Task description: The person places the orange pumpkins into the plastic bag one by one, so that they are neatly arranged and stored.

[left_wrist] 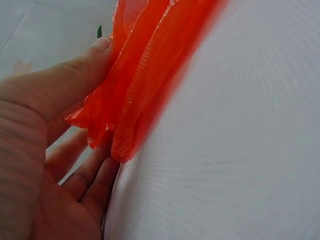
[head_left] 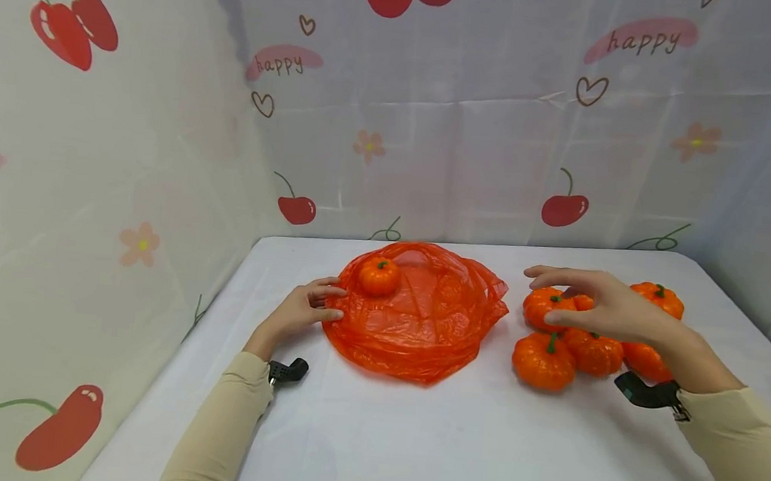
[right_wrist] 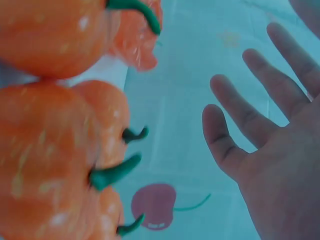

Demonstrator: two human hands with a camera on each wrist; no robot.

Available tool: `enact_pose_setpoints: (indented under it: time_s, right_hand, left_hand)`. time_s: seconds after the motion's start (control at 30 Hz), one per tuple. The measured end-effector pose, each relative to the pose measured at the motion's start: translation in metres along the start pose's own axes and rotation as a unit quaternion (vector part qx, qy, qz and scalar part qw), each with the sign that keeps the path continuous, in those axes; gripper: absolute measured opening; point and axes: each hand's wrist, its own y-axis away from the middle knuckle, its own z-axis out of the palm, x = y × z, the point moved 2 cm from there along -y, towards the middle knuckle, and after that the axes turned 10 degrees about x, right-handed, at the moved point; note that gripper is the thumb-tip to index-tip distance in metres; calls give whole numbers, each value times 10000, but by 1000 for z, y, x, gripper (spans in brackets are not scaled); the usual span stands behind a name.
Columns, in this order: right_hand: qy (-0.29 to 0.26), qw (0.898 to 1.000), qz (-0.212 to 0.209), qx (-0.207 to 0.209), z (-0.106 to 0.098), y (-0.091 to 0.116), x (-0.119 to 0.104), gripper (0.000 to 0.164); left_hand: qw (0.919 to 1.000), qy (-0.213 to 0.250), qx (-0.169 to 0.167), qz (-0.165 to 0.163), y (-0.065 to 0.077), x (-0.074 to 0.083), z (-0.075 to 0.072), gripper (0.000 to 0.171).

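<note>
A red plastic bag (head_left: 446,328) lies spread with its mouth up. One small orange pumpkin (head_left: 380,276) with a green stem rests in its left part. My left hand (head_left: 307,310) holds the bag's left edge; in the left wrist view the thumb (left_wrist: 75,72) lies against the red film and the other fingers reach behind its lower folds. Over a cluster of pumpkins on the right hovers my right hand (head_left: 607,307), fingers spread and holding nothing. Below it are a front pumpkin (head_left: 543,362), one behind (head_left: 538,307) and several more, partly hidden by the hand.
A white-covered table (head_left: 410,446) carries everything. Printed curtains (head_left: 459,163) with cherries and flowers stand behind it and along the left. Black wrist cameras (head_left: 288,370) sit at both cuffs; the right one is close by the pumpkins.
</note>
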Motion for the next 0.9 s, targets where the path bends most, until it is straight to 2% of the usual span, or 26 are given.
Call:
enact_pose_setpoints:
  time_s: [0.2, 0.4, 0.73, 0.9]
  right_hand:
    - [-16, 9990, 362, 247, -13, 19, 16, 48]
    - [56, 9984, 361, 421, -20, 30, 35, 45]
    - [163, 9945, 880, 546, -35, 55, 65, 36]
    - [84, 9921, 1082, 631, -43, 67, 79, 38]
  left_hand:
    - [9999, 18, -7, 132, -1, -1, -2, 49]
    - [10000, 18, -11, -21, 1, -2, -2, 48]
    - [10000, -33, 3, -44, 1, 0, -2, 48]
    - [10000, -44, -7, -43, 1, 0, -1, 48]
